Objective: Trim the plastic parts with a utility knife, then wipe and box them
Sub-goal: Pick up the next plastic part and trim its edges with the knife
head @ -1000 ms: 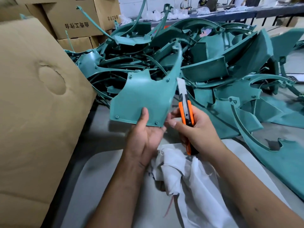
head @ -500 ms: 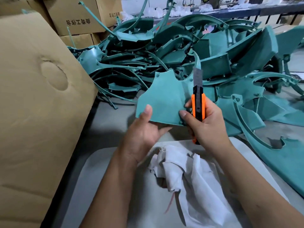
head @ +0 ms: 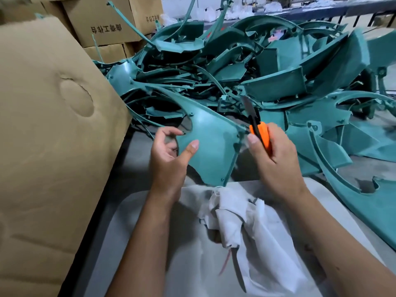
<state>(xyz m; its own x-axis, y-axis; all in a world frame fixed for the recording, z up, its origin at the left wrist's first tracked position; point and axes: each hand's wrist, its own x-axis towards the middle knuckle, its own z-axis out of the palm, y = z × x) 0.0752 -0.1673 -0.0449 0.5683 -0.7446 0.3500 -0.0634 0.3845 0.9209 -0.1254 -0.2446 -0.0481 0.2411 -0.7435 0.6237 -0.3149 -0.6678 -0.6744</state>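
Observation:
A flat teal plastic part (head: 212, 144) with small bosses hangs just above the table in front of me. My left hand (head: 169, 153) holds it at its left edge, thumb laid across the face and fingers curled at the rim. My right hand (head: 276, 159) grips an orange utility knife (head: 260, 133). Its extended blade points up and slightly left, just right of the part's upper right edge. Below the part, a crumpled white cloth (head: 237, 213) lies on a pale grey tray (head: 150, 243).
A large heap of teal plastic parts (head: 267, 67) fills the table behind and to the right. A big open cardboard box (head: 53, 136) stands close on the left. Printed cartons (head: 107, 26) are stacked at the back left. A long table runs across the far background.
The teal part has turned and dropped lower, its long tip now pointing up-left. My hands have moved apart, and the knife has tilted left near the part's right edge.

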